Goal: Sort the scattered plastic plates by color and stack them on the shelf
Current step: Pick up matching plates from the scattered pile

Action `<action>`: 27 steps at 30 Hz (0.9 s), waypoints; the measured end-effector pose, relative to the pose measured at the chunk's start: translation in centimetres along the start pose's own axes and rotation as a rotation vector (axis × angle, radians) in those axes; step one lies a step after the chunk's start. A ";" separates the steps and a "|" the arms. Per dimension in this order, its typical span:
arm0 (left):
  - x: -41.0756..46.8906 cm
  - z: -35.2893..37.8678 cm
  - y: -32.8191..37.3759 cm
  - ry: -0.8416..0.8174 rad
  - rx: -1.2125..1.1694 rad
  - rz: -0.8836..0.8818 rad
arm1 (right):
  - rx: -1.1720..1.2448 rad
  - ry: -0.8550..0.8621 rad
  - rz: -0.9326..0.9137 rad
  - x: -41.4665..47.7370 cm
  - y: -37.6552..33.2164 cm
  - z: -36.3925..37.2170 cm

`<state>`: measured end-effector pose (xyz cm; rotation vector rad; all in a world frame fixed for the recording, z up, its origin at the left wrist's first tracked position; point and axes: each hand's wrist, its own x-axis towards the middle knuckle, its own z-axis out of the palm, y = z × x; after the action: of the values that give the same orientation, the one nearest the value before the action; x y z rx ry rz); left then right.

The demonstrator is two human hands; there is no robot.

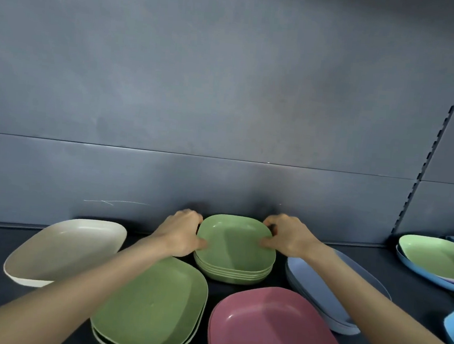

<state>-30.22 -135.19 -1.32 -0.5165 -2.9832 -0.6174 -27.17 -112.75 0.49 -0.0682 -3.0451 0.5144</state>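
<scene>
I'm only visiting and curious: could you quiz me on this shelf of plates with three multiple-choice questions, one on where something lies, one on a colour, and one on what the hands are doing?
1. Where does the cream plate lie?
A) left of the small stack at the back
B) on top of the pink plates
C) at the far right edge

2. What colour is the small stack?
A) pink
B) green
C) blue

3. How do the left hand and right hand stand?
A) both hang clear of the plates
B) only one touches a plate
C) each grips one side of the small stack

Answers: 1 A, the cream plate sits beyond the left hand. 2 B, every plate in it is green. 3 C, thumbs lie on its rim and fingers curl behind.
</scene>
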 end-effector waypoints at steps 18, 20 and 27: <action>-3.9 -7.2 8.4 0.357 0.255 0.506 | -0.214 0.425 -0.049 -8.9 -0.4 -9.8; -4.4 -7.4 10.1 0.387 0.261 0.566 | -0.245 0.465 -0.012 -11.0 0.4 -11.1; -7.6 -6.3 16.8 0.406 0.219 0.708 | -0.307 0.544 0.103 -18.7 5.7 -14.1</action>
<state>-17.59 -125.47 9.91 -1.1727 -2.2276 -0.2746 -7.52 -103.77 11.04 -0.3204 -2.5609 0.0132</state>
